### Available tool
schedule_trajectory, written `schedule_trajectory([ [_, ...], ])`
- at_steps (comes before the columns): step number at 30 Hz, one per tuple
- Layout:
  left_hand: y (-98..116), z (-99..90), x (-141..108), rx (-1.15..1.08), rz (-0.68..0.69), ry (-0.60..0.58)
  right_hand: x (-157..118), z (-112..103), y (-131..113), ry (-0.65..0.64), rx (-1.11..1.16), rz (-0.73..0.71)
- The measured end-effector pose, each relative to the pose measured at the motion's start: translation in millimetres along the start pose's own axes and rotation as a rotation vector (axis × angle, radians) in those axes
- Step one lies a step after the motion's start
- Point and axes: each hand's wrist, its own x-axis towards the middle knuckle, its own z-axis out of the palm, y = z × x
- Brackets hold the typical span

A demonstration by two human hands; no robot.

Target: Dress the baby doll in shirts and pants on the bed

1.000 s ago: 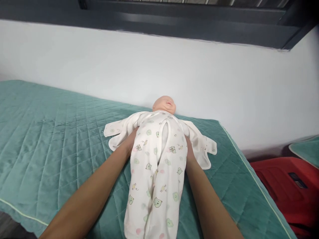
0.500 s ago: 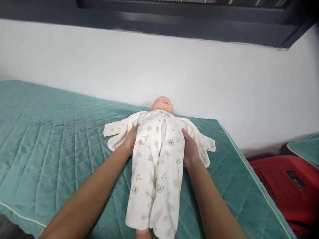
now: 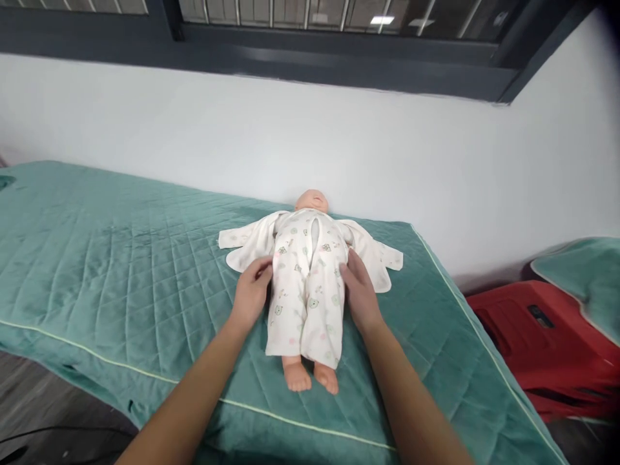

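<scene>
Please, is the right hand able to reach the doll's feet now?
Probably yes: the right hand is beside the trousers, and the doll's feet stick out uncovered, with nothing visible blocking the way.

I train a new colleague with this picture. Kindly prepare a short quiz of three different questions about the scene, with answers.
1. What colour is the quilted bedspread under the baby doll?
2. What shows below its printed trousers? A) socks B) bare feet C) shoes
3. True or false: the person's left hand and right hand are on opposite sides of the trousers.

Key: 1. Green; 2. B; 3. True.
</scene>
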Motion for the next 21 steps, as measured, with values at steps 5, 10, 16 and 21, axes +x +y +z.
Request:
schedule_trajectory([
  [5, 7.3, -20.3, -97.9, 0.184, 0.141, -0.117, -99.2, 10.7, -19.9, -0.165, -0.428, -0.235],
  [10, 9.0, -25.7, -143.0, 0.333, 0.246, -0.257, -142.2, 10.9, -45.6, -0.453, -0.735, -0.282],
  [16, 8.0, -22.7, -138.2, 0.454, 0.409, -0.224, -148.4, 10.2, -54.1, -0.431, -1.164, -0.462],
  [21, 21.9, -22.2, -141.2, 0.292, 0.34, -0.228, -151.8, 23.6, -49.1, -0.331, -1.253, -0.524],
])
